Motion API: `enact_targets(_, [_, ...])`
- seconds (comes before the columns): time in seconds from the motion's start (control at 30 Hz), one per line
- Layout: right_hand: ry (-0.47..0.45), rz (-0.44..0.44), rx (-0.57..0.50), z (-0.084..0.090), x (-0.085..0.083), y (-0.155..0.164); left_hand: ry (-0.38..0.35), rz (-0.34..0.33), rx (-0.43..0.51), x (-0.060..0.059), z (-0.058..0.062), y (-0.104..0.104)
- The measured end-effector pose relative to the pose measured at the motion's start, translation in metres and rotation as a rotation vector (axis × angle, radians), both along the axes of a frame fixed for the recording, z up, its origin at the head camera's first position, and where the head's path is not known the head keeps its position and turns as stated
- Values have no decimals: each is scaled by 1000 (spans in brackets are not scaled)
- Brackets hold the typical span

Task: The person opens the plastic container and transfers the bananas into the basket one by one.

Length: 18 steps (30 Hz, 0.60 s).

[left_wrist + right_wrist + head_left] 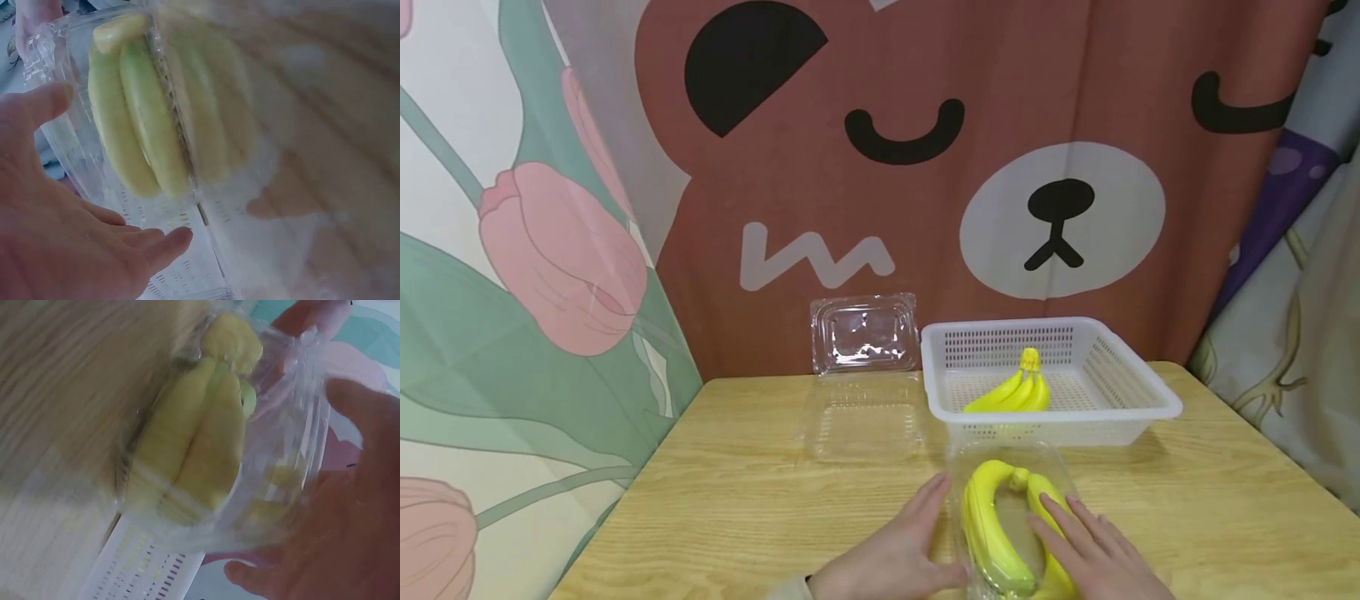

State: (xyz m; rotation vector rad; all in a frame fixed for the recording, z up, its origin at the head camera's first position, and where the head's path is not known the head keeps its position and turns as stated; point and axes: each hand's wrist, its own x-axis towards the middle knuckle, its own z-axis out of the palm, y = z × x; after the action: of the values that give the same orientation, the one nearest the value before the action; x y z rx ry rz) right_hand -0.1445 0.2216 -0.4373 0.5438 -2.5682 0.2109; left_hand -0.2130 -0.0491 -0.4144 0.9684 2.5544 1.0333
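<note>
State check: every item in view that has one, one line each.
near clear box: lid down over a banana bunch, on the table
far clear box: open, lid upright, looks empty
white basket: upright, holds a second banana bunch
left hand: open, fingers straight against the near box's left side
right hand: open, fingers flat on the near box's right side

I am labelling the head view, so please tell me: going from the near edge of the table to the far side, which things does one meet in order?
Left hand and right hand → clear box with bananas → white basket with a banana bunch → upright clear lid.
</note>
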Motion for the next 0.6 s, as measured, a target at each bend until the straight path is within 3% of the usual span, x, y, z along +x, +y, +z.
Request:
enact_targets(0.17, [7, 29, 36, 1, 3, -4, 126, -45, -132, 0, -1, -2])
enact_targets(0.33, [-52, 13, 29, 8, 2, -10, 255, -84, -231, 0, 0, -8])
enact_targets(0.6, [-244, -32, 37, 14, 2, -18, 370, -102, -323, 0, 3, -7])
